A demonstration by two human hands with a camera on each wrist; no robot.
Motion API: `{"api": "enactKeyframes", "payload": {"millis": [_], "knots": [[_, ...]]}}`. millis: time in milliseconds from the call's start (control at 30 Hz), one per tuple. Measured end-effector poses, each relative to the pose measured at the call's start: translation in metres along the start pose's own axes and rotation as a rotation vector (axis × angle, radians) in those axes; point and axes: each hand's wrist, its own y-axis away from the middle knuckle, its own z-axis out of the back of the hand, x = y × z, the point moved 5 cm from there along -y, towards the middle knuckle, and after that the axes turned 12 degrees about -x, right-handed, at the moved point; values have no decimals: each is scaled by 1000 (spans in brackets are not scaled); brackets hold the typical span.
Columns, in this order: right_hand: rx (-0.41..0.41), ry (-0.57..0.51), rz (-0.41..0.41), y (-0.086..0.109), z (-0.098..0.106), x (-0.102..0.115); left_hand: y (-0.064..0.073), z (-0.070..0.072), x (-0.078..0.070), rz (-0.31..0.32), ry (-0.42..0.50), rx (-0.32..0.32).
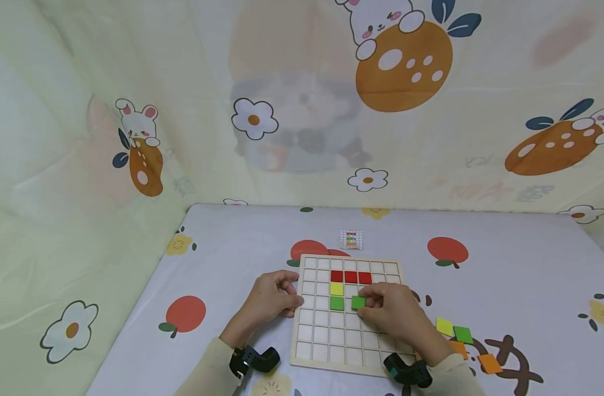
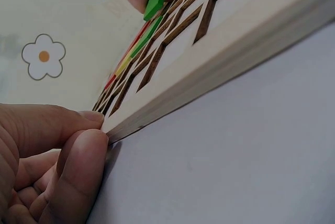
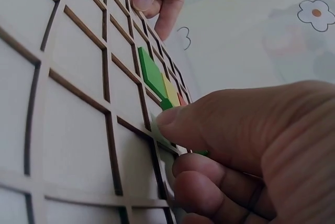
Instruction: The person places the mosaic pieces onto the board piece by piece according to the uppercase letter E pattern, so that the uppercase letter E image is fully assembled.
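Observation:
A square wooden grid board (image 1: 319, 366) lies on the table with pale square cells. Three red tiles (image 1: 350, 277) sit in one row. Below the leftmost red one are a yellow tile (image 1: 336, 289) and a seated green tile (image 1: 337, 303). My right hand (image 1: 398, 313) pinches another green tile (image 1: 358, 302) between thumb and fingers, over the cells right of the seated green one. In the left wrist view that held tile (image 2: 154, 5) is tilted above the board. My left hand (image 1: 267, 297) holds the board's left edge with thumb and index finger.
Right of the board lie loose tiles: a yellow one (image 1: 444, 326), a green one (image 1: 463, 335) and two orange ones (image 1: 490, 363), one partly hidden by the right wrist. Behind the board lies a small pattern card (image 1: 351, 239). A printed cloth (image 1: 252, 231) covers the table; a curtain (image 1: 193, 66) hangs behind.

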Motion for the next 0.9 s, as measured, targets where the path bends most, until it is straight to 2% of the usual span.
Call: {"api": "enactKeyframes", "payload": {"millis": [900], "knots": [[2,20,-35,0,-15,2,0,0,1,-9,11,6]]}}
